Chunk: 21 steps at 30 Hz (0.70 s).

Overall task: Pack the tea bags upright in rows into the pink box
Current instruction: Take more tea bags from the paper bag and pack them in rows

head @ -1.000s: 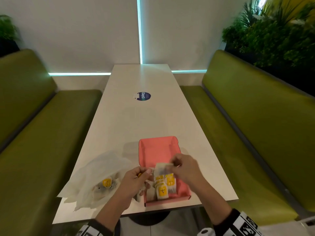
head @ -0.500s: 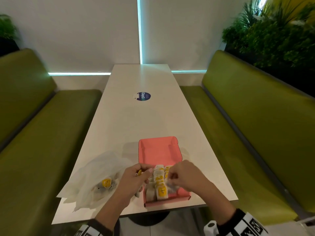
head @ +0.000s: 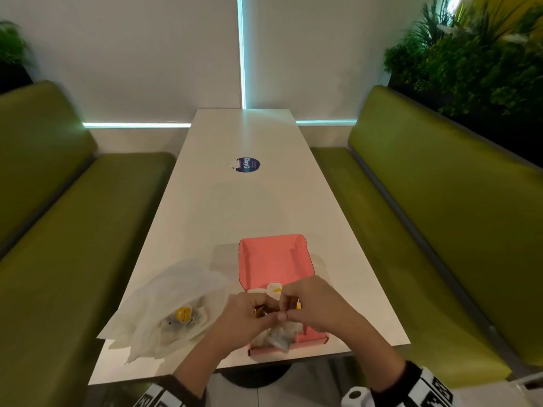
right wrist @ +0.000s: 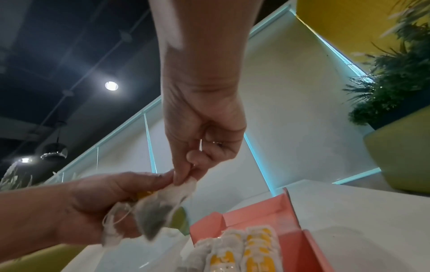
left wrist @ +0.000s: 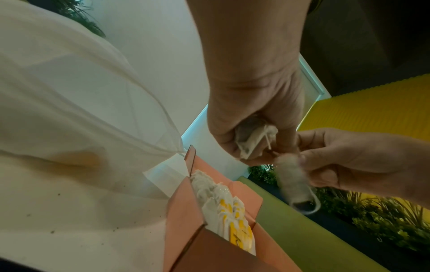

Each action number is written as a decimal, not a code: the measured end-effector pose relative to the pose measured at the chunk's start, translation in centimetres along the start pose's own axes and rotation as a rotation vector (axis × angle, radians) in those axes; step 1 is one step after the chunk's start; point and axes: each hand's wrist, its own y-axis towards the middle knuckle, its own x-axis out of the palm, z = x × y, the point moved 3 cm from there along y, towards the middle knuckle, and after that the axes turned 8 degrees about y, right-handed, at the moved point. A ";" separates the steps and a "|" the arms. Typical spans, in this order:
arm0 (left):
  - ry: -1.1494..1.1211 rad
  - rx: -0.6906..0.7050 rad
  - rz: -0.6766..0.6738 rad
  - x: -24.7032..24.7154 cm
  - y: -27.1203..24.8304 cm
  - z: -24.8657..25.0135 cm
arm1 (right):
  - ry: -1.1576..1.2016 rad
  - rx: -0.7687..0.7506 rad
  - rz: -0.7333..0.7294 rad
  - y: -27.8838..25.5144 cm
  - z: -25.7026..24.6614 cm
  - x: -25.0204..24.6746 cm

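Note:
The pink box (head: pixel 274 259) lies open near the table's front edge, and rows of upright yellow-tagged tea bags (right wrist: pixel 256 244) fill its near part. Both hands meet just above it. My left hand (head: pixel 260 315) grips a small bunch of tea bags (left wrist: pixel 253 141) in its curled fingers. My right hand (head: pixel 283 314) comes in from the right. It pinches the top of one grey tea bag (left wrist: pixel 295 185), which hangs from that bunch. In the head view the hands hide most of the packed rows.
A crumpled clear plastic bag (head: pixel 176 304) left of the box holds more tea bags (head: pixel 183 314). A round blue sticker (head: pixel 248 165) marks the middle of the white table (head: pixel 235 207). Green benches (head: pixel 440 201) run along both sides, with plants behind them.
My right hand lowered a tea bag into the box, then moved left and now pinches another bag in the left hand's bunch. The left hand has shifted right, over the box.

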 end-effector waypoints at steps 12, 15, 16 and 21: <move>-0.144 -0.038 0.252 -0.9 0.2 -0.3 | 0.230 0.133 0.210 0.1 1.5 0.4; -0.148 -0.048 0.287 -1.2 0.0 -0.3 | 0.106 0.154 0.419 0.3 1.7 -0.2; -0.163 -0.049 0.288 -1.2 -0.2 -0.1 | 0.077 0.145 0.451 0.2 1.6 -0.5; -0.206 -0.034 0.182 -1.0 -0.7 0.6 | -0.030 0.011 -0.002 -0.3 -0.2 0.5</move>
